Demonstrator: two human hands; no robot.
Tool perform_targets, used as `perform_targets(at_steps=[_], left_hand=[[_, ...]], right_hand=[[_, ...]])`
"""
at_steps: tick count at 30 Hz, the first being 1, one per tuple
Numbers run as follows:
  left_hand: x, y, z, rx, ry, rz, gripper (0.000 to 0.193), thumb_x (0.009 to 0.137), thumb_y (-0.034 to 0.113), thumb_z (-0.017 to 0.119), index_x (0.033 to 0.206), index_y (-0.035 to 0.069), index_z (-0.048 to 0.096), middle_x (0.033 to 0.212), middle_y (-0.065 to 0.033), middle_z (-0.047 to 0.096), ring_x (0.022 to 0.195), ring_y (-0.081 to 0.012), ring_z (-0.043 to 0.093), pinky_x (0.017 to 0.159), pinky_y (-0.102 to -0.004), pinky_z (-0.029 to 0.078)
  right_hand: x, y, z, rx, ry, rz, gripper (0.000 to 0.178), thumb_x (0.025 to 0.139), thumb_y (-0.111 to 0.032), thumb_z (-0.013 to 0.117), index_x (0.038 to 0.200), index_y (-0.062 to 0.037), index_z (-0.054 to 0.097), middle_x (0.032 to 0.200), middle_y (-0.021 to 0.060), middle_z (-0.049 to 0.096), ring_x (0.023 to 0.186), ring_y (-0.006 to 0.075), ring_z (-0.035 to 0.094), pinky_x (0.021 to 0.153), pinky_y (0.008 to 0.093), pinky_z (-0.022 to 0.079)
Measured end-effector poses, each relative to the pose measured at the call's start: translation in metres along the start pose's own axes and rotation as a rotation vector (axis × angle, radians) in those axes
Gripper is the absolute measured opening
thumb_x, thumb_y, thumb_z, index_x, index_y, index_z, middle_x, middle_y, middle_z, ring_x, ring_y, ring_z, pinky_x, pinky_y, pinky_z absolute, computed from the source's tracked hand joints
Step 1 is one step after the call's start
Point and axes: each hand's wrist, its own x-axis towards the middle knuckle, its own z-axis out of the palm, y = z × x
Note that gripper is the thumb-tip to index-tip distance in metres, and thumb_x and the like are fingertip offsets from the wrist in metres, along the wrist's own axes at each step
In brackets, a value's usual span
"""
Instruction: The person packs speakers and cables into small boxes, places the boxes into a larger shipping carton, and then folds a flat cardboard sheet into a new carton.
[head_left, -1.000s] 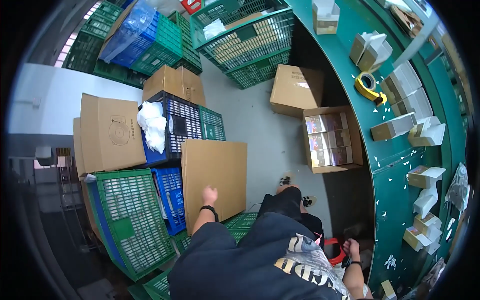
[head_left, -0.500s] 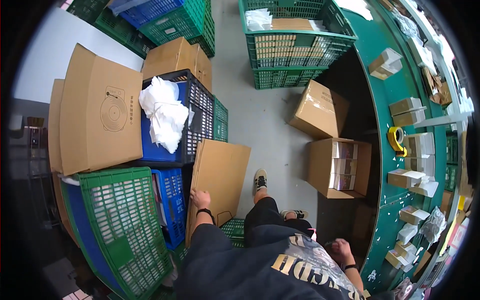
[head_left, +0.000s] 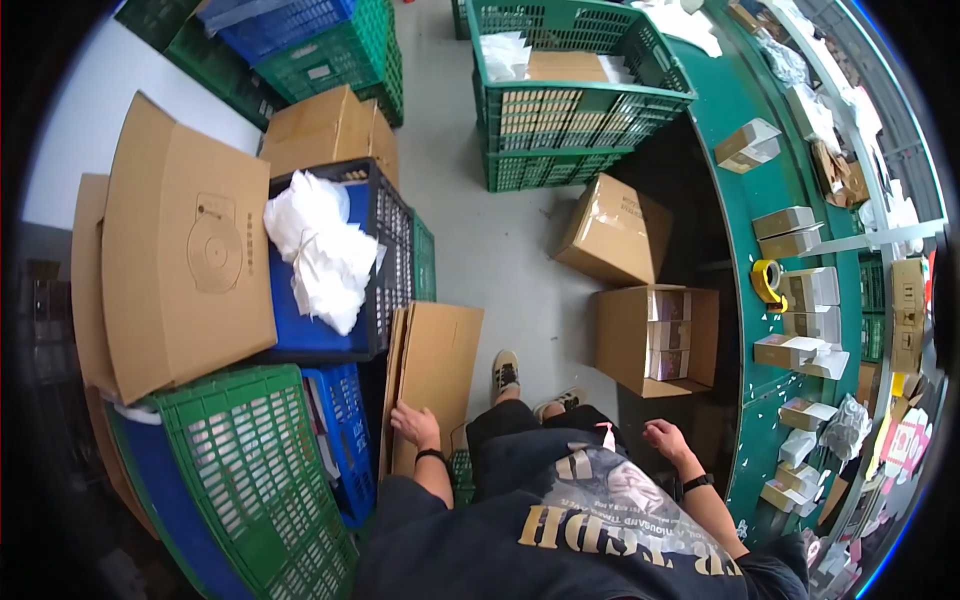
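Note:
Fingers of my left hand (head_left: 418, 427) are curled over the left edge of a flattened cardboard box (head_left: 445, 350), which stands upright and leans in a small stack. Another brown sheet (head_left: 393, 375) shows just behind it, with a narrow gap between the two at the top. My right hand (head_left: 665, 437) hangs in the air on the right, its fingers curled in with nothing visible in them. The closest thing to it is an open carton (head_left: 620, 340) holding several small packed boxes (head_left: 668, 335).
A closed carton (head_left: 610, 230) sits beyond the open one. Green crates (head_left: 580, 120) stand ahead. On the left are a green crate (head_left: 240, 480), a blue crate (head_left: 345, 430) and a black crate (head_left: 395, 250) with white wrapping (head_left: 320, 250). The green workbench (head_left: 740, 250) bears small boxes and yellow tape (head_left: 768, 285).
My left hand has shifted along the cardboard edge, and the front sheet now stands more apart from the one behind. My right hand has risen and moved forward. The whole view has shifted slightly.

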Motion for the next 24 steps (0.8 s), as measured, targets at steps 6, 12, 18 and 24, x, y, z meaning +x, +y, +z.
perform_targets(at_steps=[6, 12, 18, 24], left_hand=[[-0.014, 0.007, 0.004, 0.005, 0.050, 0.013, 0.052, 0.078, 0.014, 0.068, 0.125, 0.005, 0.048, 0.117, -0.0212, 0.054, 0.112, -0.0402, 0.051, 0.095, -0.0483, 0.044], [-0.020, 0.023, 0.005, -0.183, -0.281, 0.025, 0.046, 0.084, 0.022, 0.069, 0.124, 0.005, 0.052, 0.097, -0.0239, 0.068, 0.094, -0.0431, 0.064, 0.080, -0.0517, 0.051], [0.004, 0.005, 0.012, -0.061, -0.504, 0.462, 0.033, 0.083, 0.029, 0.069, 0.098, 0.000, 0.070, 0.094, -0.0259, 0.069, 0.091, -0.0426, 0.066, 0.080, -0.0511, 0.053], [-0.015, 0.138, -0.139, -0.010, -0.391, 0.791, 0.030, 0.083, 0.028, 0.069, 0.088, -0.002, 0.071, 0.084, -0.0263, 0.068, 0.083, -0.0440, 0.067, 0.078, -0.0513, 0.053]], right_hand=[[0.007, 0.020, -0.007, -0.098, -0.037, 0.077, 0.027, 0.098, -0.024, 0.055, 0.114, -0.0031, 0.064, 0.091, 0.0045, 0.068, 0.077, 0.0127, 0.062, 0.068, 0.0269, 0.051], [0.009, 0.022, -0.003, -0.067, 0.006, 0.057, 0.029, 0.098, -0.024, 0.056, 0.116, -0.0034, 0.064, 0.092, 0.0054, 0.069, 0.077, 0.0133, 0.063, 0.069, 0.0274, 0.051], [0.016, -0.022, 0.018, -0.341, 0.025, -0.113, 0.034, 0.095, -0.029, 0.055, 0.110, -0.0009, 0.067, 0.092, 0.0080, 0.071, 0.087, 0.0205, 0.067, 0.081, 0.0322, 0.053], [0.020, -0.106, 0.033, -0.120, -0.055, -0.316, 0.039, 0.098, -0.036, 0.056, 0.114, -0.0012, 0.064, 0.099, 0.0072, 0.070, 0.095, 0.0164, 0.065, 0.084, 0.0302, 0.052]])
